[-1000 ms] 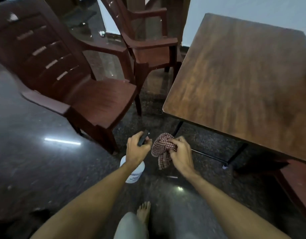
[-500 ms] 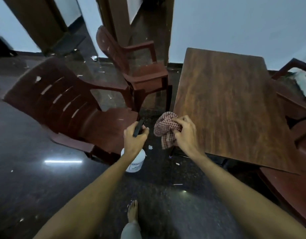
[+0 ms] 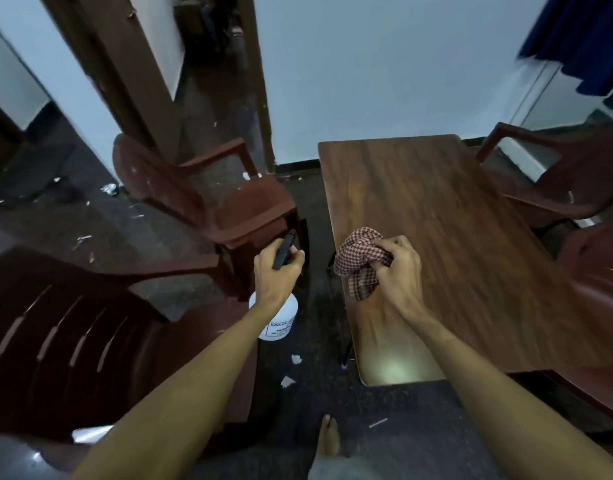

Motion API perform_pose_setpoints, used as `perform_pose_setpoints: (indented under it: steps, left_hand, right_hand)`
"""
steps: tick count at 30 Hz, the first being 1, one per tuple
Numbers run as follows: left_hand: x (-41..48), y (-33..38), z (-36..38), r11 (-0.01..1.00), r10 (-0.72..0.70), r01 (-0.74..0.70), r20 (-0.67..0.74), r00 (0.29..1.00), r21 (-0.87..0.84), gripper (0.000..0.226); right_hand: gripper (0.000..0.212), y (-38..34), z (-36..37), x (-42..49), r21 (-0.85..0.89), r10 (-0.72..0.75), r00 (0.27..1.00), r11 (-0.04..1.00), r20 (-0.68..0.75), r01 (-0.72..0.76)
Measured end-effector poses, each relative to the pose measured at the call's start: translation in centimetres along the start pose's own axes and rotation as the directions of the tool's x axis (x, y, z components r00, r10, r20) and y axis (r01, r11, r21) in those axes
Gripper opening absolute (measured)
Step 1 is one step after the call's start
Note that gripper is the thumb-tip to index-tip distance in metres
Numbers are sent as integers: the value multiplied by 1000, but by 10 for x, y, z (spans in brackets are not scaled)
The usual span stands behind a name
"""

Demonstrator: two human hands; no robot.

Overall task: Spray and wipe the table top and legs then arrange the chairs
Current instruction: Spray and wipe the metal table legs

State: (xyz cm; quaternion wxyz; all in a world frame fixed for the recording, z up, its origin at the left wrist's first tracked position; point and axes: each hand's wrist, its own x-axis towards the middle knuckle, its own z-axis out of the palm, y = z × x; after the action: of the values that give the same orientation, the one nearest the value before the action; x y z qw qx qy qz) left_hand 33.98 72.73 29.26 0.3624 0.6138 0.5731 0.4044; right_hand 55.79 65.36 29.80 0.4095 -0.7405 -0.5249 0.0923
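Fingers of the right hand (image 3: 397, 268) curl tight around a bunched red checked cloth (image 3: 360, 259), held just over the near left part of the brown wooden table (image 3: 471, 258), the forearm reaching across its near edge. At the table's left stand two dark red plastic chairs, one near (image 3: 73, 334) and one farther (image 3: 208, 202), with another chair (image 3: 568, 181) at the right. Beside the table's left edge, the left hand (image 3: 275, 271) grips the black trigger head of a white spray bottle (image 3: 279, 320), fingers wrapped closed, the bottle hanging below the wrist over the dark floor (image 3: 315, 403).
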Motion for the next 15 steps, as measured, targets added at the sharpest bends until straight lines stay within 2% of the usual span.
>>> perform_pose_setpoints:
  steps: [15]
  left_hand:
    - [261,27,120,995,89,-98,214,973,29,17]
  right_hand:
    - [40,55,66,204,27,213,970,977,-112,-212]
